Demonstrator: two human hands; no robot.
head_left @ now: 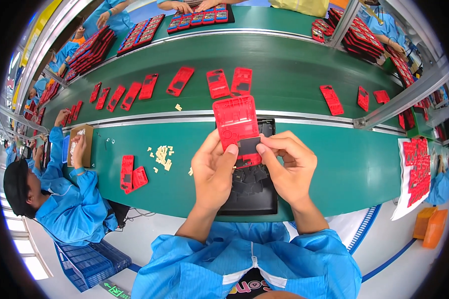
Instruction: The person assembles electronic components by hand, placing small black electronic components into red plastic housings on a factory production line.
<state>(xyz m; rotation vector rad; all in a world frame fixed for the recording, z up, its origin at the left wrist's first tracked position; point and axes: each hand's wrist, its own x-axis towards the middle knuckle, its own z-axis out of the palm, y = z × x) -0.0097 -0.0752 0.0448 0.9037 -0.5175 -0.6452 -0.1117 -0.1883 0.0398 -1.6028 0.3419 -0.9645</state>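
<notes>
My left hand is closed round the lower left side of a red plastic shell, holding it upright above the bench with its moulded inside toward me. A dark square pad lies against the shell's lower part. My right hand pinches the right edge of that pad between thumb and fingers. My left thumb rests at the pad's other side. Beneath both hands is a black tray, partly hidden by them, with a heap of dark pads in it.
Small cream pieces lie in a pile left of my hands, near two red shells. Beyond a metal rail, more red shells rest on a green conveyor belt. A co-worker sits at the left beside a cardboard box.
</notes>
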